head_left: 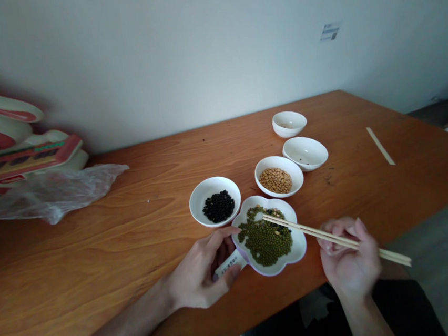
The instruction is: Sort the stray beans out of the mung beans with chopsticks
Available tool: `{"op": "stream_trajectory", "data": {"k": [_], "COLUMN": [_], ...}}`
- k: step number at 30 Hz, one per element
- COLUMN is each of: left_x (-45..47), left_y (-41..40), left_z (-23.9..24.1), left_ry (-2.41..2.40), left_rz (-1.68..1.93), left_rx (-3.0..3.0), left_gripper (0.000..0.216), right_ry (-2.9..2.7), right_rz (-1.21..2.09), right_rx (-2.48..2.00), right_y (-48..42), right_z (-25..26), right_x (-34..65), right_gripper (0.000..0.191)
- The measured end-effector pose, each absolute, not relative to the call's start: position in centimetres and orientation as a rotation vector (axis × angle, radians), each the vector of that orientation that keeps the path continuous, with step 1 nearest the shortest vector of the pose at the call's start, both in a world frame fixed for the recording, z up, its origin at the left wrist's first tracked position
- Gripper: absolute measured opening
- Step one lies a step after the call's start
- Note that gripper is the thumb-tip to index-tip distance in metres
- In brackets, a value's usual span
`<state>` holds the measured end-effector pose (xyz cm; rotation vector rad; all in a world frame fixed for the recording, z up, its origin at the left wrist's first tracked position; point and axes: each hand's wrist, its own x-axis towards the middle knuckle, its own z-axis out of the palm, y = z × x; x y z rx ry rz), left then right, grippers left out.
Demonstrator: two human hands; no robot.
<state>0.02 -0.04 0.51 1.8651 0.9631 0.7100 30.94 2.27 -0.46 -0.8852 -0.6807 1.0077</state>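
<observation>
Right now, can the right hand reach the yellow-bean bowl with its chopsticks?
Probably yes: the right hand holds the chopsticks with tips over the green-bean dish, and the yellow-bean bowl sits just beyond, open-topped, nothing between.

One camera, worn on the head, looks forward and down from the near edge of the table [97, 254] toward the wall [196, 49] at twelve o'clock. It sits close: the left hand [202, 273] and right hand [350, 261] fill five to seven o'clock.

The left hand [197, 276] covers most of the dish's handle [230, 263], whose print is too small to read.
</observation>
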Motion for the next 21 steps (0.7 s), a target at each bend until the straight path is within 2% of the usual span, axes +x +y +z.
{"op": "stream_trajectory", "data": {"k": [4, 10, 15, 19, 21], "left_x": [0.1, -0.1, -0.1, 0.0, 0.0], "left_y": [0.0, 0.0, -0.1, -0.1, -0.1], "left_z": [0.5, 0.6, 0.5, 0.5, 0.5], "left_ry": [0.959, 0.943, 0.955, 0.944, 0.949], "left_rz": [0.708, 0.732, 0.713, 0.696, 0.693], "left_rx": [1.900, 1.883, 1.858, 1.857, 1.856], "left_gripper": [0.063, 0.055, 0.054, 0.055, 0.054], "right_ry": [-0.655, -0.696, -1.070, -1.450, -1.425], "right_rz": [0.973, 0.915, 0.713, 0.518, 0.494], "right_rx": [-0.901, -0.990, -1.208, -1.271, -1.307], "right_y": [2.0, -0.8, -3.2, -4.5, -5.2], "right_z": [-0.5, 0.4, 1.1, 0.5, 0.2], "right_x": [31.5, 33.1, 35.6, 36.7, 36.6], "right_gripper": [0.046, 0.055, 0.066, 0.065, 0.063]}}
